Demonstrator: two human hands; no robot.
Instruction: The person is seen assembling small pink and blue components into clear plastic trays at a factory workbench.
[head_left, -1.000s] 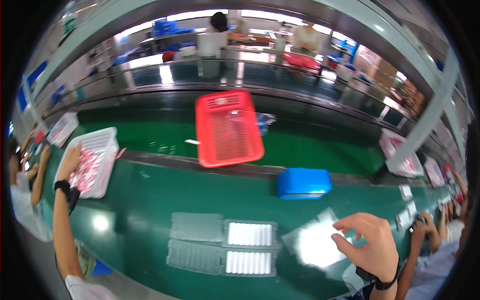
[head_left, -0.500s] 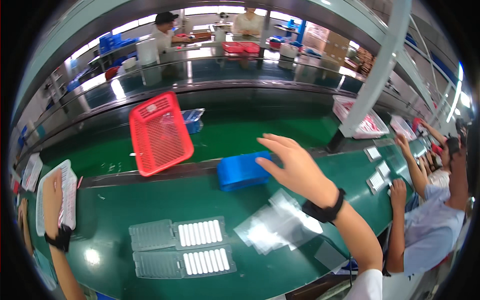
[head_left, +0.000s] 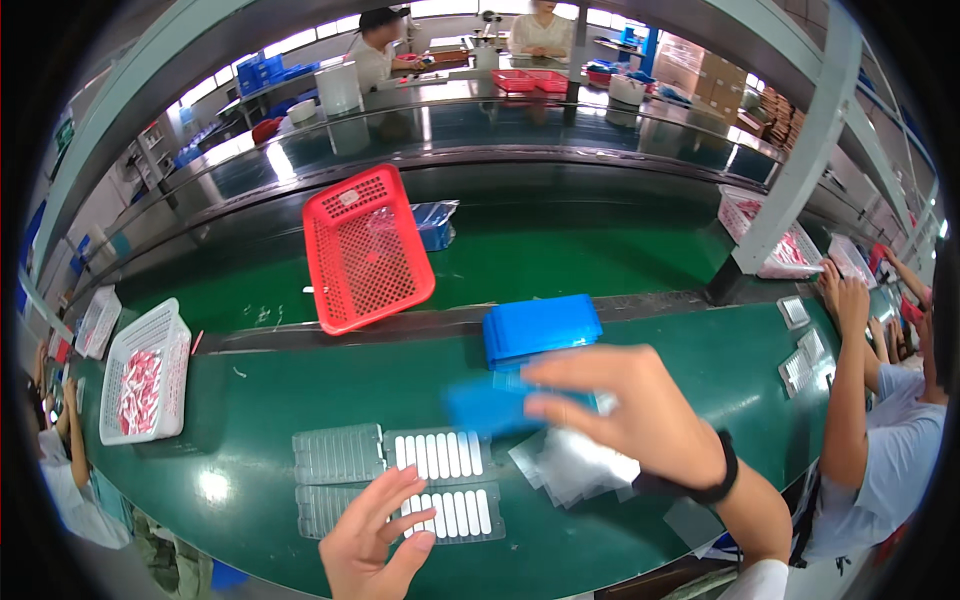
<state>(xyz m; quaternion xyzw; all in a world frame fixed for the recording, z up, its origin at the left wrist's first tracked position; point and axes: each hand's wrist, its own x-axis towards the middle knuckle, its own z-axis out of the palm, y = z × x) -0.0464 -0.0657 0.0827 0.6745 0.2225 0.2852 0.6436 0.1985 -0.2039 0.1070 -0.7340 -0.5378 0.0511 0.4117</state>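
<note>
My right hand (head_left: 630,410) pinches a thin blue piece (head_left: 480,404), smeared by motion, above the table between a blue stack (head_left: 543,326) and two clear plastic cases. My left hand (head_left: 375,540), fingers apart and holding nothing visible, hovers by the nearer case (head_left: 318,508) and partly hides it. Beyond that lies the farther case (head_left: 338,455), its lid folded out to the left. Rows of white sticks (head_left: 440,456) fill the right halves of both. Loose clear plastic sleeves (head_left: 570,468) lie beneath my right hand and wrist.
A red basket (head_left: 370,262) leans at the table's far edge beside a blue package (head_left: 434,226). At left stands a white basket (head_left: 176,390) of red-and-white packets. A metal post (head_left: 795,170) rises at right, near another white basket (head_left: 728,208) and a co-worker's arms (head_left: 850,340).
My right hand has come nearer from the blue stack, now holding a blue piece. My left hand has left the white basket for the cases. The view has shifted somewhat.
</note>
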